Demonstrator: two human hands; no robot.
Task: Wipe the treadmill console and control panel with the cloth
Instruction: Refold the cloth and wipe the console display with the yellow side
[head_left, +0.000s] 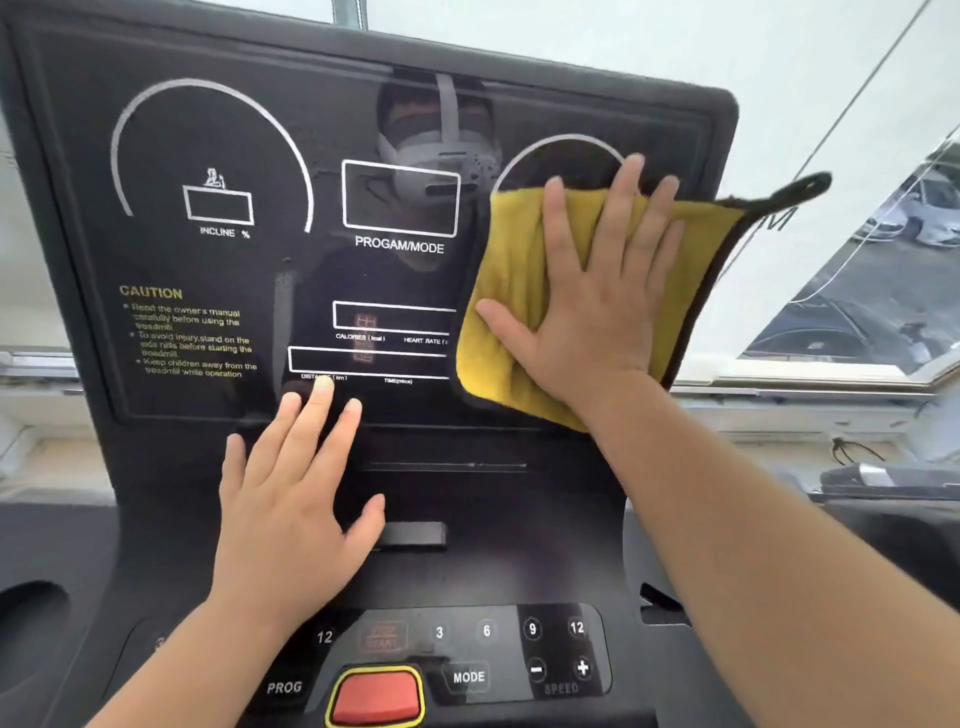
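The black treadmill console (218, 322) fills the view, with white dial markings and yellow caution text on its glossy display. A yellow cloth (498, 291) with a dark edge and hanging loop lies flat against the display's right side. My right hand (597, 291) presses on the cloth with fingers spread, covering most of the right dial. My left hand (296, 499) rests flat and empty on the console below the display, fingertips touching its lower edge. Below it sits the control panel (566, 654) with numbered keys, a MODE key and speed keys.
A red stop button (376, 696) with a yellow rim sits at the bottom centre. A cup recess (28, 618) lies at the lower left. Behind the console is a window ledge (810, 384), with parked cars seen through the glass at right.
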